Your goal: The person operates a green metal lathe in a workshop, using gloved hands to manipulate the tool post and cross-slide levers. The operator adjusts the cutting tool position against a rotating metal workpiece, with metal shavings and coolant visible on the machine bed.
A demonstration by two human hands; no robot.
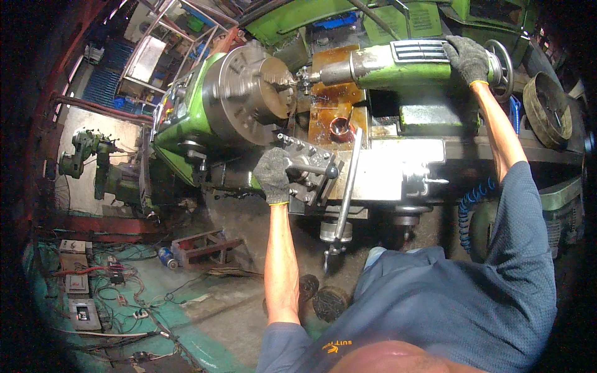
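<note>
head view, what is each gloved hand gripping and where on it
The left hand grips the tool post by its left end. The right hand rests on the tailstock top, beside its handwheel.

Left hand (272, 176): dark grey knitted work glove, speckled weave, thin orange-yellow band at cuff. Right hand (466, 57): matching grey glove, same orange-yellow cuff edge. Forearms bare below gloves. Short-sleeved shirt (460, 298): slate blue, fine mesh-like fabric, sleeves ending near elbows. Small orange emblem with lettering on chest, lower centre.
</note>
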